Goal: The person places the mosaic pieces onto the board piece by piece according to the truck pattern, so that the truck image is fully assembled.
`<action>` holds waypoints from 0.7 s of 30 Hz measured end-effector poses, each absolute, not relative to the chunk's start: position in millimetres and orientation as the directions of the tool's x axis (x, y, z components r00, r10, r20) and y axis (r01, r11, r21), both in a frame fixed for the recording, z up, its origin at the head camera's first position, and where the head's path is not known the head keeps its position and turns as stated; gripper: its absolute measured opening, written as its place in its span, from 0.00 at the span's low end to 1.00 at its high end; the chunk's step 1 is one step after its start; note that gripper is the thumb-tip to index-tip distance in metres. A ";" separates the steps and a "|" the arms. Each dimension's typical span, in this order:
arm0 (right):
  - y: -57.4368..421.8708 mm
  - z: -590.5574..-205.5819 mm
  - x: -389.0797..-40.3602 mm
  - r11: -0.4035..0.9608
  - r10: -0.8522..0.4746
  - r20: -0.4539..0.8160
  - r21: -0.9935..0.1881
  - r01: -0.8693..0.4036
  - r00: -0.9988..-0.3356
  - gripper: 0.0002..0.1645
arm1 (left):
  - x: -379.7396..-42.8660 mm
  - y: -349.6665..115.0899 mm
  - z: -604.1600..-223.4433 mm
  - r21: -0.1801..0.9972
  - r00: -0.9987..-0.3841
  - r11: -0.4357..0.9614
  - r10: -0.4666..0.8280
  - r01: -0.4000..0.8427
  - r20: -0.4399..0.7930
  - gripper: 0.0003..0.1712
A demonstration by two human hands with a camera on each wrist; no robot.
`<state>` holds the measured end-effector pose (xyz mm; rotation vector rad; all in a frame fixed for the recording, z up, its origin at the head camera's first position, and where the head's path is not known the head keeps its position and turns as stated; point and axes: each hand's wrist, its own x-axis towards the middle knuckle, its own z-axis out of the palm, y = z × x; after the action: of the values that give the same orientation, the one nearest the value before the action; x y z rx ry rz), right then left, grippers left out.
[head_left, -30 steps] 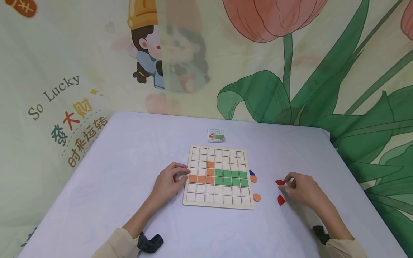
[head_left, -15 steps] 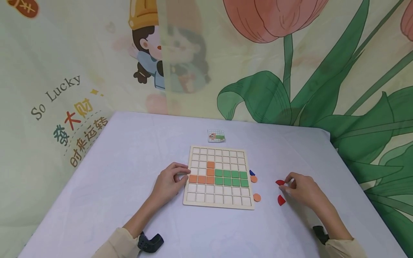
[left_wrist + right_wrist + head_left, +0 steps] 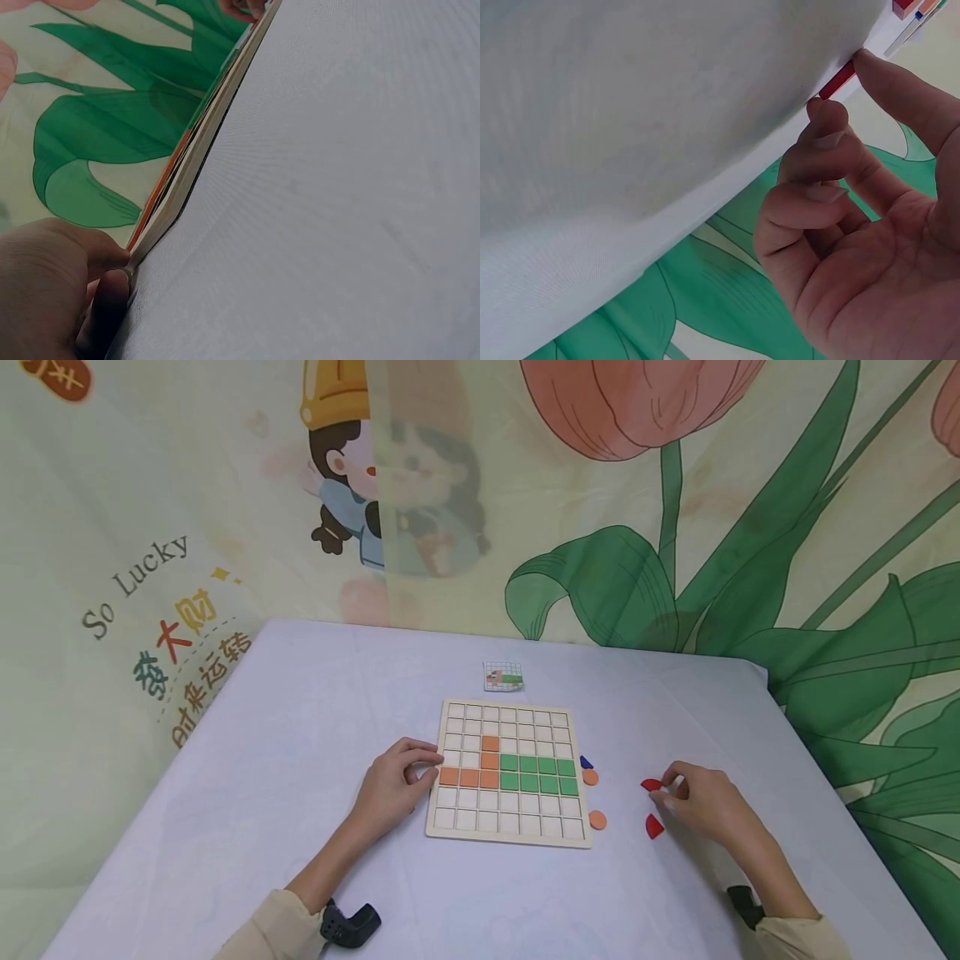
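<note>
A wooden grid board (image 3: 510, 841) lies on the white table, with orange square tiles (image 3: 468, 777) and green square tiles (image 3: 528, 764) set in some of its cells. My left hand (image 3: 393, 782) holds the board's left edge between thumb and fingertips; in the left wrist view the fingertips meet at the board's side (image 3: 180, 187). Right of the board, my right hand (image 3: 705, 799) pinches a red quarter-circle piece (image 3: 838, 80) by its edges, thumb on one side and finger on the other, close over the cloth. A second red quarter-circle piece (image 3: 654, 827) lies just nearer to me.
Two orange round pieces (image 3: 597, 820) and a dark blue piece (image 3: 586, 762) lie along the board's right side. A small picture card (image 3: 503, 677) with a coloured grid sits behind the board. A printed curtain (image 3: 592, 577) hangs beyond the table's far edge.
</note>
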<state>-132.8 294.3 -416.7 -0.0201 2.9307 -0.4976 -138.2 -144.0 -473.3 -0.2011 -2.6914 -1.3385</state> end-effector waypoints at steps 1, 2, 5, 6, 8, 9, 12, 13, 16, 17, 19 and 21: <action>294.0 -416.7 -132.9 0.944 -0.040 -0.164 -0.328 0.016 -0.986 0.19 | -138.2 -144.0 -473.4 0.782 -0.983 0.598 0.061 0.176 0.175 0.10; 293.8 -416.7 -132.9 0.945 -0.039 -0.162 -0.327 0.016 -0.986 0.18 | -138.2 -143.8 -473.4 0.782 -0.983 0.598 0.060 0.176 0.175 0.10; 293.0 -416.9 -132.4 0.945 -0.041 -0.152 -0.328 0.011 -0.987 0.18 | -138.0 -143.5 -473.2 0.782 -0.983 0.598 0.059 0.174 0.174 0.10; 292.7 -416.9 -132.2 0.945 -0.042 -0.148 -0.328 0.009 -0.988 0.18 | -138.1 -143.4 -473.3 0.783 -0.983 0.598 0.059 0.173 0.173 0.10; 291.5 -416.9 -132.0 0.944 -0.046 -0.139 -0.329 0.002 -0.989 0.18 | -138.1 -143.4 -473.1 0.783 -0.983 0.597 0.059 0.173 0.172 0.10; 290.5 -416.7 -132.1 0.944 -0.047 -0.135 -0.329 0.000 -0.990 0.18 | -138.0 -143.5 -473.0 0.783 -0.983 0.597 0.059 0.172 0.171 0.10; 285.9 -415.5 -133.2 0.944 -0.046 -0.131 -0.330 0.000 -0.990 0.18 | -137.7 -144.1 -472.8 0.785 -0.984 0.595 0.057 0.170 0.169 0.10; 283.7 -415.0 -133.8 0.943 -0.045 -0.132 -0.331 0.002 -0.990 0.18 | -137.6 -144.2 -472.8 0.785 -0.984 0.596 0.057 0.170 0.169 0.10; 275.7 -413.0 -135.4 0.942 -0.033 -0.143 -0.336 0.017 -0.989 0.18 | -137.4 -144.3 -472.7 0.785 -0.984 0.595 0.057 0.169 0.169 0.10; 272.5 -412.4 -135.8 0.941 -0.030 -0.146 -0.338 0.022 -0.989 0.18 | -137.4 -144.3 -472.7 0.786 -0.984 0.595 0.057 0.169 0.169 0.10; 265.5 -411.3 -136.5 0.939 -0.023 -0.155 -0.343 0.032 -0.988 0.18 | -137.4 -144.1 -472.5 0.787 -0.984 0.593 0.057 0.169 0.169 0.10; 258.4 -410.3 -137.1 0.937 -0.025 -0.158 -0.347 0.031 -0.987 0.18 | -137.3 -143.8 -472.1 0.789 -0.984 0.591 0.056 0.168 0.167 0.10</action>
<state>-137.1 258.4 -410.3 0.0045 2.9334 -0.5296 -137.3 -143.8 -472.1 -0.1904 -2.6898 -1.3534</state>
